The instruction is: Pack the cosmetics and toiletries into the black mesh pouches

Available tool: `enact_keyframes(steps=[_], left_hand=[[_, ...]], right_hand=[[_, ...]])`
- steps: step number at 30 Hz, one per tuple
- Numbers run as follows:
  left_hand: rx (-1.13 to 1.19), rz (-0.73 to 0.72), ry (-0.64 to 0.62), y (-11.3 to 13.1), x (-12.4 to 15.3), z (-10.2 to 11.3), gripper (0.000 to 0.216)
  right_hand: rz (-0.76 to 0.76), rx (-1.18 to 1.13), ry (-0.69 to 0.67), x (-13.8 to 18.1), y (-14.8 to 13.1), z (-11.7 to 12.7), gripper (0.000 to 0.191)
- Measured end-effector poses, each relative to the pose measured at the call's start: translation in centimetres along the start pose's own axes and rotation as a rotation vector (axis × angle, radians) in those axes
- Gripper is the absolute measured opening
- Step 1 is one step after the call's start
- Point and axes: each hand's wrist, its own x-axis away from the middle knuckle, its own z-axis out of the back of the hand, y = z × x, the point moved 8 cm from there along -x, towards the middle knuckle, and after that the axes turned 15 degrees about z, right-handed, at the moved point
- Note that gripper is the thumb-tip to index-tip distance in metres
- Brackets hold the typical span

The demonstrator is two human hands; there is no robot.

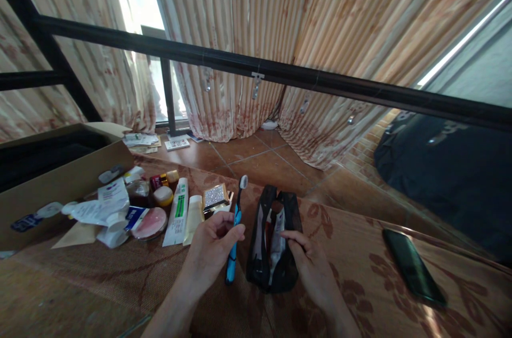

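My left hand [214, 250] pinches a blue toothbrush [236, 228] upright, its bristle head pointing away from me. Just right of it stands an open black mesh toiletry pouch [258, 252] with items inside. My right hand [310, 266] grips the pouch's right edge, fingers curled over the rim. Both hands rest over a brown patterned mat [360, 252].
Toiletries lie in a cluster left of the hands: white tubes [178, 212], a pink round compact [150, 222], small jars, a glittery box [215, 196]. A cardboard box [60, 178] stands far left. A dark phone [414, 266] lies at right. A black rail [280, 74] crosses in front of curtains.
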Motion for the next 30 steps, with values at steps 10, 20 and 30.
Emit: enact_keyframes(steps=[10,20,30], left_hand=[[0.035,0.015,-0.016,0.31,0.34,-0.2,0.025],[0.028,0.008,0.002,0.67,0.39,-0.07,0.026],[0.027,0.015,0.003,0.69,0.37,0.03,0.025]], right_hand=[[-0.007,-0.001,0.011,0.03,-0.27,0.11,0.039],[0.004,-0.006,0.007,-0.13,-0.24,0.05,0.038],[0.035,-0.019,0.014,-0.04,-0.53,-0.02,0.042]])
